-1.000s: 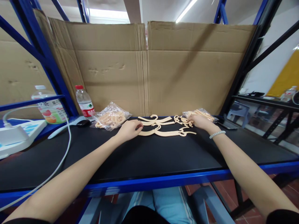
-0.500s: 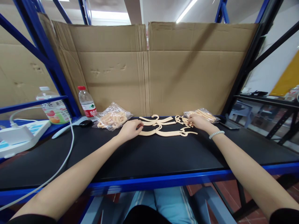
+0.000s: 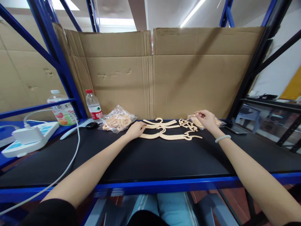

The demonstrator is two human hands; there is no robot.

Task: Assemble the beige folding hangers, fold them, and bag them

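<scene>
A: How should the left hand [image 3: 135, 130] work here?

B: Lightly, I'd say. It lies at the left ends of the beige hanger-shaped pieces, the far piece [image 3: 155, 126] and the near piece [image 3: 174, 137], so a heavy push could skew both.

A: And the right hand [image 3: 207, 120]?

B: It's above the right-hand plastic bag [image 3: 199, 124], just beyond the cluster of small loops [image 3: 188, 125]. Thin film may cling, so small, careful finger movements suit it; a low sweep to the left could scatter those loops.

A: Are the fingers gripping anything?

B: I can't tell. The right fingers bend toward the thumb, but nothing shows clearly between them. The left ones curl inward, their tips by the pieces, and the grip is hidden.

A: And the pose?

B: Both arms reach forward over the counter [image 3: 150, 161], well apart. The left hand sits low, knuckles up; the right is raised slightly, wrist bent to the left.
</scene>
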